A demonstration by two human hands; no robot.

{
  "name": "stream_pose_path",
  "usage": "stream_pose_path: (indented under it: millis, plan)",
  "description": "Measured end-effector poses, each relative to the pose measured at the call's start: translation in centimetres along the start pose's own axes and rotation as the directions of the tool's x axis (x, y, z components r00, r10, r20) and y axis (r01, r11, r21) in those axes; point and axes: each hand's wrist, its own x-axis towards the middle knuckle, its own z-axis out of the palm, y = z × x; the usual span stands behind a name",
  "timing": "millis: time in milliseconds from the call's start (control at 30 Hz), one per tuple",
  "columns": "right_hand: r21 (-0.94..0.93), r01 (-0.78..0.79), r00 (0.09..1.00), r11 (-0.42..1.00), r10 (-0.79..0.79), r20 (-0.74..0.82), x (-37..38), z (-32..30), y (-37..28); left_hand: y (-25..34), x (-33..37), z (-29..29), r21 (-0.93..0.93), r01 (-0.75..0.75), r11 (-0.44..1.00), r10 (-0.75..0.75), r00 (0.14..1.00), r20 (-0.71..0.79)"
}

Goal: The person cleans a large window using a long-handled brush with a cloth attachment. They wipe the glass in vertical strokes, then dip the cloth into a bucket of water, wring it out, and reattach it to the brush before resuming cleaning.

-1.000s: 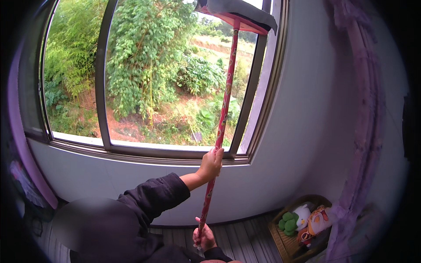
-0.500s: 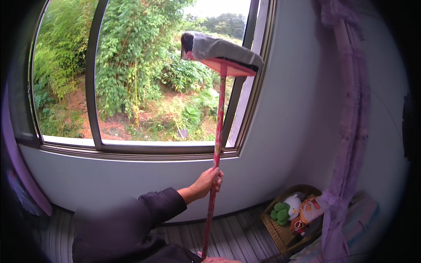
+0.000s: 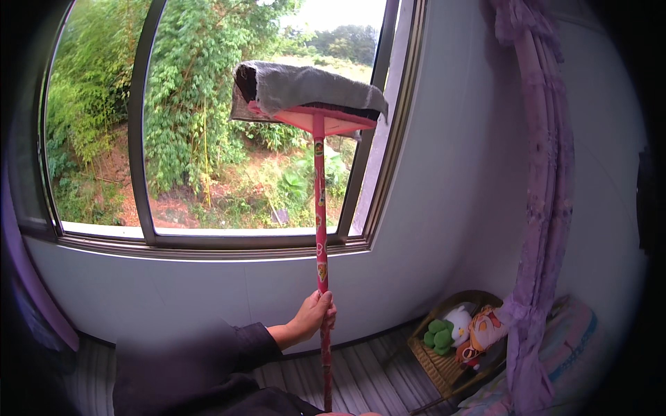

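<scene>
My left hand [image 3: 313, 317] is closed around the red patterned handle of a broom [image 3: 320, 201], held upright in front of the window. A grey cloth [image 3: 322, 89] is draped over the broom's pink head [image 3: 318, 120], hiding most of its bristles; dark bristles show at the ends. At the lower edge, only a sliver of my right hand [image 3: 352, 414] shows, on both sides of the handle's lower part, closed on it; its fingers are mostly cut off. The broom head stands before the right part of the sliding window [image 3: 239, 241], near its right frame; contact with the glass cannot be told.
A tied purple curtain [image 3: 544, 159] hangs at the right. Below it, a wicker chair [image 3: 436, 374] holds several plush toys [image 3: 479, 329], beside a striped cloth [image 3: 565, 347]. Another purple curtain [image 3: 38, 284] hangs at far left. Pale wall [image 3: 173, 288] lies under the window.
The broom head has moved left and slightly down, and the handle is now nearly vertical. My left hand has come a little left and lower. My right hand has sunk almost out of view.
</scene>
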Motion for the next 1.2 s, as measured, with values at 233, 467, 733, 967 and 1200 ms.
stream_pose_path:
  millis: [233,467,733,967,1200]
  plan:
    - [-0.086,0.056,0.997,0.995,-0.060,-0.045,0.4,-1.2,0.4,-1.2,2.3,-1.2,-0.048,0.080,0.996,-0.087,0.981,-0.171]
    - [-0.163,0.091,0.991,0.982,-0.106,-0.083,0.6,-2.3,1.3,1.4,6.0,-1.4,0.001,0.044,0.999,-0.043,0.978,-0.206]
    - [-0.322,0.351,0.931,0.879,-0.364,0.021,2.3,-4.7,2.7,7.6,12.6,-0.7,0.083,-0.099,0.992,0.114,0.972,-0.206]
    - [-0.433,-0.084,0.995,0.897,0.053,-0.083,5.3,-1.1,-11.1,14.0,16.5,1.7,0.118,-0.186,0.975,0.204,0.965,-0.166]
    - [-0.391,-0.157,0.987,0.907,0.160,-0.025,7.6,-1.8,-9.4,13.8,17.1,0.6,0.141,-0.185,0.972,0.211,0.959,-0.192]
